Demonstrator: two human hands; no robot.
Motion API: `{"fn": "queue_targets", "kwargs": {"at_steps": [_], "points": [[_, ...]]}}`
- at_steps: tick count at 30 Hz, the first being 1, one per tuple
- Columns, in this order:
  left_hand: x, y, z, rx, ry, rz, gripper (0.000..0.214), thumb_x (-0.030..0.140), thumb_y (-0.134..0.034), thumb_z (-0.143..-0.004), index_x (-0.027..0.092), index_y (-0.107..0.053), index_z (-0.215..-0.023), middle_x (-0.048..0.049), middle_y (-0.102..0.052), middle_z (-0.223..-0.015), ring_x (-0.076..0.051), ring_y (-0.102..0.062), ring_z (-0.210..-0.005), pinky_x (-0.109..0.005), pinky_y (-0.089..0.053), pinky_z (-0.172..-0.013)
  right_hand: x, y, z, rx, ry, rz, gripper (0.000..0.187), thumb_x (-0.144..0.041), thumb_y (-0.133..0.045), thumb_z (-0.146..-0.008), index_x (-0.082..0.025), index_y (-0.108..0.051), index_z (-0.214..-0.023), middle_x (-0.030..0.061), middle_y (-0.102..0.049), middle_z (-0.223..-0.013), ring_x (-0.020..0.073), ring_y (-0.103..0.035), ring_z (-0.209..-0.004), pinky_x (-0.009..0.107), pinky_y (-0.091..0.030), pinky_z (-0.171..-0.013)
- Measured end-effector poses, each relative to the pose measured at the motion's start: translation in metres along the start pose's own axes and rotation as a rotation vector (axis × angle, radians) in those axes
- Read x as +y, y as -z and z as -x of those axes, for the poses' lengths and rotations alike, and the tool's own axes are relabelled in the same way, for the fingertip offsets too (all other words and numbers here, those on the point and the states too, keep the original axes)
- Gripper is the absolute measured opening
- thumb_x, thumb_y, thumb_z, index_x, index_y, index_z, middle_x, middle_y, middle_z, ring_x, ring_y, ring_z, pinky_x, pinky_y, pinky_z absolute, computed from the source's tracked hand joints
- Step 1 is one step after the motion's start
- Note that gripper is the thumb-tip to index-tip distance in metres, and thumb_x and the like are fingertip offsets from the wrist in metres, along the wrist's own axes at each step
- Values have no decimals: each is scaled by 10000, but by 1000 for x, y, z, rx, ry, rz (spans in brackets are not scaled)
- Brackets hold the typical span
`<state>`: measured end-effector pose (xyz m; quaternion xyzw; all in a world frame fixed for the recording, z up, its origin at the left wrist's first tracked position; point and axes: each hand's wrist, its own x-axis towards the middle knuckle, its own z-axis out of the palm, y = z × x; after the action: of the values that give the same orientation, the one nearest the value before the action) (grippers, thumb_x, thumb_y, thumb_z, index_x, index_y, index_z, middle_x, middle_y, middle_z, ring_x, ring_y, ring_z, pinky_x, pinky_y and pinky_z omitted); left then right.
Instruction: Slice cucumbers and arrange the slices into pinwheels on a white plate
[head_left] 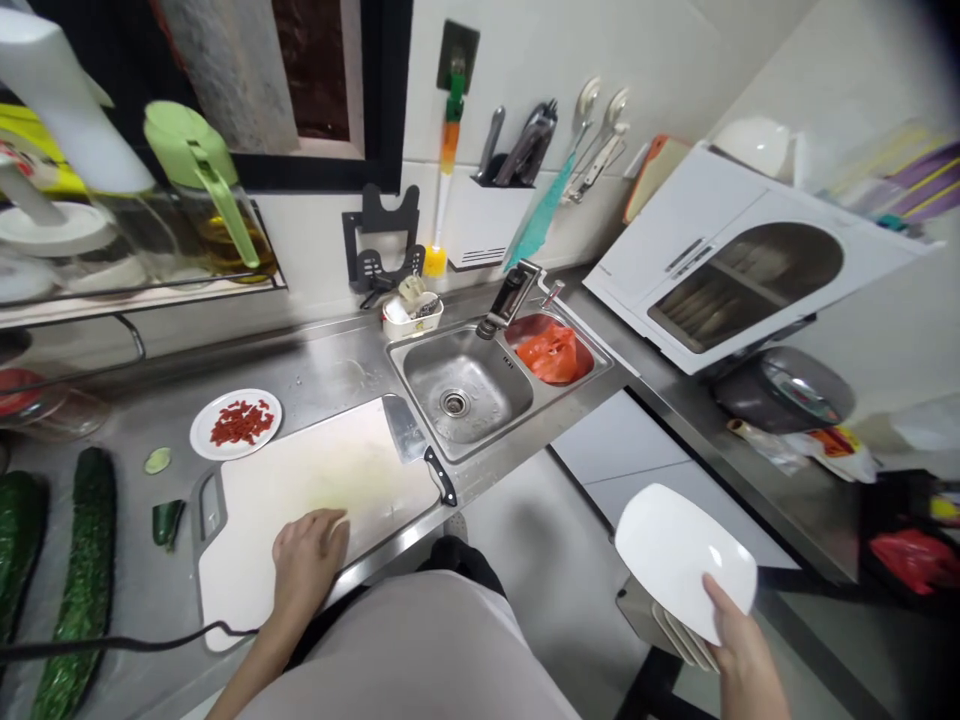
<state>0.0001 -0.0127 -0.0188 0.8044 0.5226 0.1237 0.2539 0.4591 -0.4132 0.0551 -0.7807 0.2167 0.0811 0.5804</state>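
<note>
Seen from the head camera, the right hand has its grip clamped on the lower right edge of a white plate. The plate is held low over the floor, right of the counter, just above a stack of plates. It is tilted face up, its long axis running from upper left to lower right. The left hand lies flat on the cutting board, grip slack, fingers together, holding nothing. A cleaver rests at the board's far corner beside the sink.
</note>
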Motion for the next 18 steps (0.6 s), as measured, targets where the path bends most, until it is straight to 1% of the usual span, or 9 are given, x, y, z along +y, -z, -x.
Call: {"fn": "queue_targets", "kwargs": {"at_steps": [2,3,6,9,10,12,13,15,18], "points": [[5,-3,-1,4,-14,21,299,425,-466,-879,275,-687,-1015,-24,-677,-1058,-231,-576,-993,-413,-360,-958,-8,-36,6,19,-34,-19,627,-196,-751,-608,-142,-590,-1211,166,-667,-1161,287,-713,-817,350,-613,-691],[9,-4,-2,6,-22,37,296,423,-469,-877,276,-686,-1013,-23,-678,-1051,-228,-582,-987,-411,-369,-954,-13,-56,10,-31,-35,-26,612,-204,-750,-614,-136,-593,-1203,159,-678,-1141,288,-711,-840,357,-612,-718],[23,-8,-5,6,-43,103,279,405,-478,-870,273,-686,-1001,-23,-679,-1041,-222,-593,-984,-404,-397,-939,-27,-122,25,-261,-54,-2,547,-224,-747,-640,-123,-606,-1159,148,-715,-1040,287,-712,-846,378,-608,-763],[38,-12,-11,18,-40,193,261,380,-485,-860,260,-686,-975,-31,-679,-1035,-225,-597,-992,-414,-413,-941,-37,-189,44,-436,-71,-15,439,-191,-732,-657,-128,-628,-1080,114,-733,-977,265,-709,-869,373,-599,-792],[42,-13,-14,22,-38,234,259,379,-492,-853,251,-685,-969,-37,-679,-1030,-227,-598,-995,-414,-419,-942,-40,-211,52,-488,-81,-18,403,-178,-726,-660,-128,-633,-1048,107,-738,-952,262,-708,-870,376,-598,-794],[49,-16,-24,33,-19,351,258,383,-507,-840,233,-680,-960,-49,-676,-1029,-220,-604,-988,-398,-438,-932,-42,-254,70,-632,-94,5,357,-176,-726,-665,-117,-639,-1006,111,-741,-919,264,-707,-866,383,-596,-794],[52,-18,-30,39,8,423,261,389,-518,-832,225,-675,-960,-53,-675,-1027,-213,-610,-973,-383,-452,-914,-43,-274,79,-697,-90,20,356,-177,-731,-663,-117,-640,-1003,112,-741,-910,265,-707,-863,385,-596,-789],[57,-23,-43,30,116,597,291,413,-546,-810,215,-659,-990,-52,-680,-963,-189,-632,-866,-349,-487,-833,-40,-312,100,-811,-85,49,345,-178,-743,-657,-115,-644,-982,111,-742,-896,261,-707,-848,377,-596,-777],[65,-30,-66,-52,281,931,404,459,-623,-747,174,-627,-1034,-54,-679,-858,-169,-639,-777,-310,-499,-740,-32,-365,133,-948,-73,132,312,-190,-745,-659,-118,-647,-947,106,-742,-867,250,-708,-796,357,-600,-722]]}}
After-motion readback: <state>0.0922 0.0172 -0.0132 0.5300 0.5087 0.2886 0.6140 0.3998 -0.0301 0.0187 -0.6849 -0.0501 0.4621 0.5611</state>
